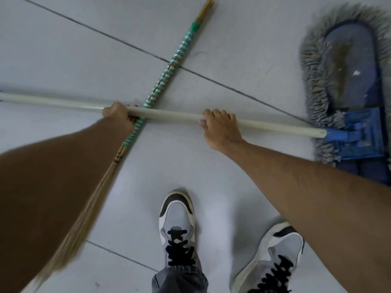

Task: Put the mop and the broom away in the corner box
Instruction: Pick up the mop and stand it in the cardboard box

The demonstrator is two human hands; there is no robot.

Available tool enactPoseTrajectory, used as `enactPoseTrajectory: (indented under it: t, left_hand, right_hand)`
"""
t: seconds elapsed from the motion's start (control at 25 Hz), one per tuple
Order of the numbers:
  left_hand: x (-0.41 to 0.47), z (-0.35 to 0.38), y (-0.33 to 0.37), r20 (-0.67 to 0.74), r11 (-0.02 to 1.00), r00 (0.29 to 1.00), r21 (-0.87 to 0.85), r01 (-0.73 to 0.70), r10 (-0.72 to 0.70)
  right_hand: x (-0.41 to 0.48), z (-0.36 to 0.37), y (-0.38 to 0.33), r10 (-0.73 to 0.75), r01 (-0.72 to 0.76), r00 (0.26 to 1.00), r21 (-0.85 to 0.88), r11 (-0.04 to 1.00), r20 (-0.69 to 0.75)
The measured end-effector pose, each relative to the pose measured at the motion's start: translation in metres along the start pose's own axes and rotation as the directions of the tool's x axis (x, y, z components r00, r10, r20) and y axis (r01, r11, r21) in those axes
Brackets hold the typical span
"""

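Observation:
A mop with a long cream handle (169, 115) lies across the view from left to right, its blue bracket and grey fringed head (330, 66) at the right. My left hand (118, 115) is closed around the handle near the middle. My right hand (220, 127) grips the same handle further right. Under the handle, a grass broom (167, 77) with a green-and-white wrapped shaft lies diagonally on the floor, its straw bristles (72, 235) at the lower left, partly behind my left forearm. The corner box is not in view.
Pale grey floor tiles (243, 39) with dark grout lines fill the scene. My two feet in grey-and-white sneakers, the left (177, 227) and the right (273, 256), stand just below the mop handle.

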State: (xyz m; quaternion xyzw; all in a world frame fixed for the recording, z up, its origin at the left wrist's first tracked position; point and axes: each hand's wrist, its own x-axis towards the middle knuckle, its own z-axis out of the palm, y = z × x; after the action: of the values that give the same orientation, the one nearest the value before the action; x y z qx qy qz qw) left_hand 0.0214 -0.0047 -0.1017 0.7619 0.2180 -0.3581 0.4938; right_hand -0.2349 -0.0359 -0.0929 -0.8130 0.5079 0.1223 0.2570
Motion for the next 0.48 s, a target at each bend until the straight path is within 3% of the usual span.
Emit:
enactPoseTrajectory:
  t: [0.08, 0.24, 0.36, 0.4, 0.48]
  left_hand:
    - [-0.006, 0.005, 0.010, 0.064, 0.994, 0.997, 0.102, 0.026, -0.032]
    - [-0.048, 0.012, 0.046, 0.018, 0.990, 0.994, -0.088, 0.110, -0.109]
    - [-0.124, 0.041, 0.099, 0.119, 0.990, 0.991, 0.120, -0.075, 0.060]
    - [-0.152, 0.051, 0.121, 0.156, 0.983, 0.978, 0.101, -0.152, 0.135]
    - [-0.217, 0.076, 0.177, 0.191, 0.989, 0.972, -0.082, -0.125, 0.138]
  right_hand:
    - [0.000, -0.002, 0.004, -0.020, 0.020, 1.000, 0.010, 1.000, 0.005]
    - [0.001, -0.046, 0.007, 0.005, -0.010, 0.999, 0.089, 0.996, 0.052]
    - [-0.011, -0.116, 0.011, 0.043, -0.042, 0.999, 0.186, 0.982, 0.000]
    - [-0.016, -0.150, 0.012, 0.067, -0.060, 0.997, 0.222, 0.973, -0.024]
    - [-0.031, -0.224, 0.009, 0.120, -0.091, 0.989, 0.284, 0.955, -0.089]
